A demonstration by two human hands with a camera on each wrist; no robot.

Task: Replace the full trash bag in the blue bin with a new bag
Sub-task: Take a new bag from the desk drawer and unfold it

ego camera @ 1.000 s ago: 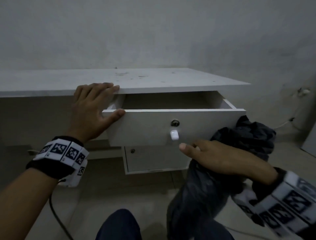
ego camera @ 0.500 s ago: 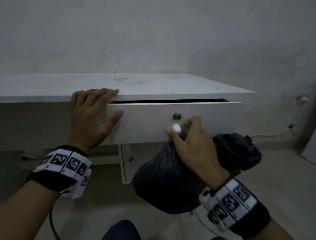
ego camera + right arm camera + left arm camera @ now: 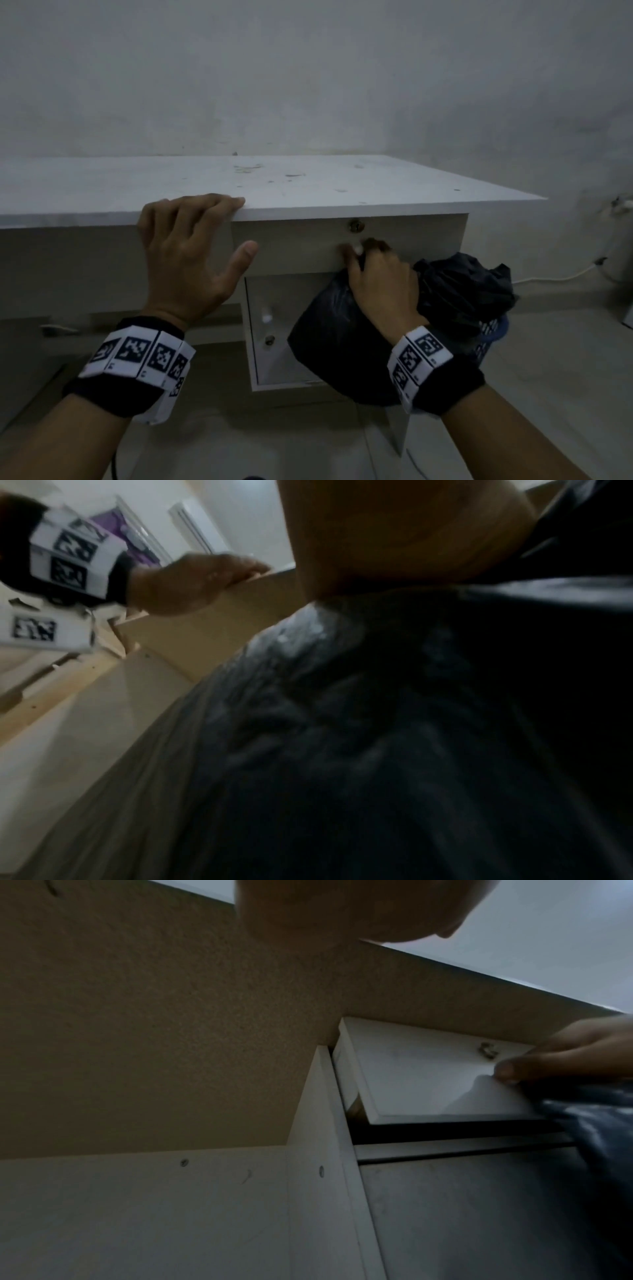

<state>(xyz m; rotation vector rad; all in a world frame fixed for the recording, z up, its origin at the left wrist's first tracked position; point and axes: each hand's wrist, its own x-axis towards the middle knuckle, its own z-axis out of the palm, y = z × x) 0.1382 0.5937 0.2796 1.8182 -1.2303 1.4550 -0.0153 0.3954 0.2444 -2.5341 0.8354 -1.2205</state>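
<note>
Black plastic, the new bag (image 3: 335, 329) is hanging bunched and limp from the right hand (image 3: 380, 284), whose fingers are curling around its gathered top while touching the drawer (image 3: 301, 246) knob; it is looking light, soft and slippery, best gripped at the rim. The left hand (image 3: 185, 253) is lying flat, fingers spread, on the white surface (image 3: 308, 185) edge, and the blue bin (image 3: 489, 339) is mostly hiding behind the bag.

A white, flat laminate worktop (image 3: 308, 181) runs along a pale grey wall, its surface marked with small dark specks and smudges. The fingers of the left grip (image 3: 186, 253) rest over its front edge. Below lies a pale tiled floor (image 3: 548, 359), where a blue perforated plastic bin (image 3: 491, 337) stands beside the worktop's cabinet.
</note>
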